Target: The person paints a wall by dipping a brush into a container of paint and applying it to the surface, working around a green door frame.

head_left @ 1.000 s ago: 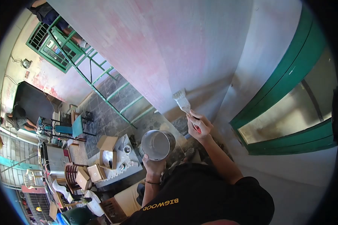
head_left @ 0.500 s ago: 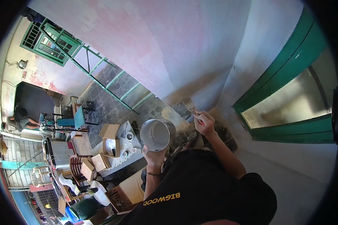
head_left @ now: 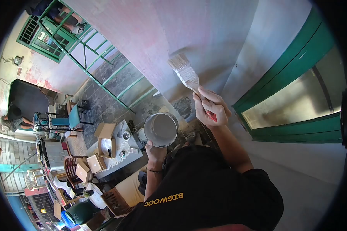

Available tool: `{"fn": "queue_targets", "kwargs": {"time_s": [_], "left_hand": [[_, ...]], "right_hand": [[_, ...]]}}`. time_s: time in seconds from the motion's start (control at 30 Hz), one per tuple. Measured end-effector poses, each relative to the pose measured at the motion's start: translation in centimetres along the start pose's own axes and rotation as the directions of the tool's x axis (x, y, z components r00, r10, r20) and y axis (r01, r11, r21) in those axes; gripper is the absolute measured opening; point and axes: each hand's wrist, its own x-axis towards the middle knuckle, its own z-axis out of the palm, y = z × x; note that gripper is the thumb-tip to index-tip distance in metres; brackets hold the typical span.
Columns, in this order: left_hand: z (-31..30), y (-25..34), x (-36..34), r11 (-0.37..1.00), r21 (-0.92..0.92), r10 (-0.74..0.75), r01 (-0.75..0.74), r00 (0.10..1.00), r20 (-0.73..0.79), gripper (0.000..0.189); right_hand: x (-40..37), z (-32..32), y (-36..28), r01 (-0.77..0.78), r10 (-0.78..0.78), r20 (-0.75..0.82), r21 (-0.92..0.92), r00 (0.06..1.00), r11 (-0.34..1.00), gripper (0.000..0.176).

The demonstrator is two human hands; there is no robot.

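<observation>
My right hand (head_left: 212,106) is closed around the handle of a wide paintbrush (head_left: 187,73), whose ferrule is smeared with pale paint. The bristles point up and left, right at the pinkish-white wall (head_left: 142,34), and the brush throws a shadow there. Lower and to the left, my left hand (head_left: 156,154) grips a round metal paint can (head_left: 161,129) by its near side, the thumb at the rim. The can's mouth faces me and shows a greyish-white inside.
A green metal scaffold (head_left: 104,82) stands at the left, with a person's legs (head_left: 71,23) high on it. Another person (head_left: 13,119) sits at the far left. A table (head_left: 121,154) holds an open cardboard box (head_left: 106,142). On the right is a green-framed door (head_left: 289,111).
My right hand has come up with the paintbrush, whose bristles moved from low near the floor to the wall. A person's legs now show on the scaffold. The can stays in my left hand.
</observation>
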Motion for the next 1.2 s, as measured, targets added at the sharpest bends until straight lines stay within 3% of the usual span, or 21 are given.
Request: {"fn": "queue_targets", "kwargs": {"time_s": [0.03,0.1,0.17,0.37,0.57,0.67,0.7,0.77,0.83,0.93,1.1,1.2], "left_hand": [[-0.1,0.0,0.0,0.995,0.102,0.006,-0.003,1.000,-0.028,0.090],[0.0,-0.3,-0.1,0.992,0.129,0.018,-0.007,0.996,-0.084,0.087],[0.9,-0.3,-0.1,1.000,-0.019,0.021,-0.024,0.990,-0.141,0.085],[0.3,-0.4,-0.1,0.998,0.057,0.012,-0.004,0.990,-0.144,0.086],[2.0,-0.6,-0.1,0.996,0.028,0.086,-0.082,0.977,-0.193,0.087],[2.0,-0.8,-0.2,0.996,0.042,0.084,-0.078,0.983,-0.163,0.087],[1.7,-0.8,-0.4,0.997,0.058,0.061,-0.053,0.988,-0.145,0.087],[0.8,-0.7,-0.4,0.996,0.092,0.021,-0.011,0.994,-0.109,0.087],[1.0,-0.6,-0.6,0.999,-0.053,0.006,-0.009,0.998,-0.059,0.088],[2.1,-0.6,-1.0,0.988,-0.151,0.002,-0.010,0.999,-0.052,0.089],[2.6,-1.4,-0.2,0.980,-0.201,-0.006,0.000,1.000,-0.026,0.090],[3.0,-1.4,-0.1,0.981,-0.194,-0.021,0.014,0.999,-0.034,0.089]], "right_hand": [[-0.5,0.0,0.3,0.020,-0.020,-0.018,-0.002,1.000,1.000,0.031],[-4.0,-0.4,1.4,-0.053,0.057,0.082,-0.050,0.995,0.997,0.031],[-8.8,-0.8,2.9,-0.113,0.123,0.142,-0.081,0.982,0.990,0.031],[-18.8,-3.6,3.7,-0.303,0.329,0.333,-0.130,0.884,0.944,0.025],[-16.3,-4.3,1.7,-0.329,0.336,0.316,-0.078,0.887,0.941,0.024],[-14.0,-3.5,2.0,-0.353,0.362,0.461,-0.109,0.810,0.929,0.024],[-13.0,-3.1,2.1,-0.348,0.359,0.444,-0.110,0.821,0.931,0.025],[-10.0,-2.0,2.5,-0.334,0.347,0.410,-0.104,0.844,0.937,0.025],[-4.6,-1.0,2.6,-0.201,0.200,0.280,-0.024,0.939,0.979,0.024],[3.5,-1.0,1.4,-0.034,0.032,0.204,0.008,0.978,0.999,0.028],[8.3,1.7,0.8,0.252,-0.248,-0.050,0.118,0.968,0.961,0.033],[4.2,2.8,1.6,0.160,-0.163,0.020,0.107,0.986,0.981,0.032]]}}
